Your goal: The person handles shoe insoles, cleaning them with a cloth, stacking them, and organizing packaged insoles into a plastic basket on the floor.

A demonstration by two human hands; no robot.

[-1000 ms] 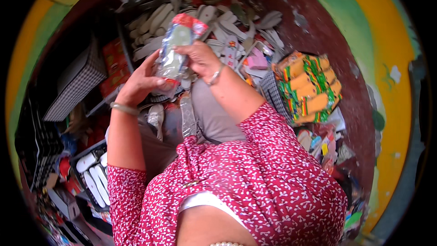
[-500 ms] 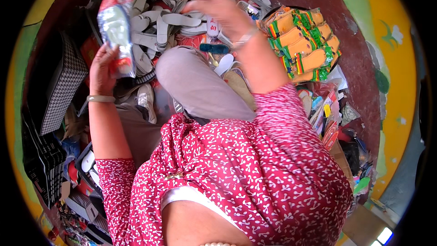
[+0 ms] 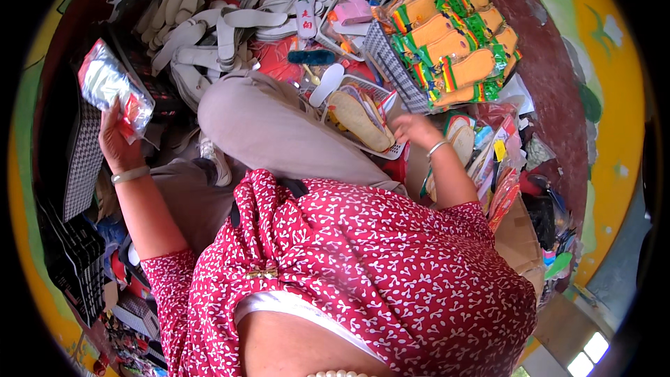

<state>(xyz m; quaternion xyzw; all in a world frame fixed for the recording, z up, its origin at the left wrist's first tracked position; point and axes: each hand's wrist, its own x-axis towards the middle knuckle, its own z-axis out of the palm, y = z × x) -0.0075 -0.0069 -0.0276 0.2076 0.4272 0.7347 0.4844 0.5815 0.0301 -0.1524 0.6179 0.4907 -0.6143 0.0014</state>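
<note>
My left hand [image 3: 118, 141] is raised at the left, its fingers closed on the lower end of a shiny plastic packet [image 3: 115, 87] with red and dark printing; a pale insole shape shows in it, partly hidden by glare. My right hand [image 3: 417, 131] hangs beside a white plastic basket [image 3: 399, 150], fingers loosely stretched toward it, with nothing visible in them. In that basket lie a tan insole [image 3: 359, 122] and several colourful ones on edge. Close to it are a white insole [image 3: 326, 85] and a dark teal brush-like thing [image 3: 311, 57].
Piles of white insoles [image 3: 202, 56] spread beyond my bent knee. A houndstooth bin [image 3: 396, 70] at the right holds wrapped orange insoles [image 3: 447, 45]. Nearer stands a cardboard box [image 3: 520, 237] beside packaged insoles. Another white basket [image 3: 338, 10] holds pink packs. Houndstooth boxes [image 3: 82, 160] line the left.
My right hand has swung down from above the white insoles to beside the tan insole's basket. My left hand has moved left and lower with the packet, which has tilted.
</note>
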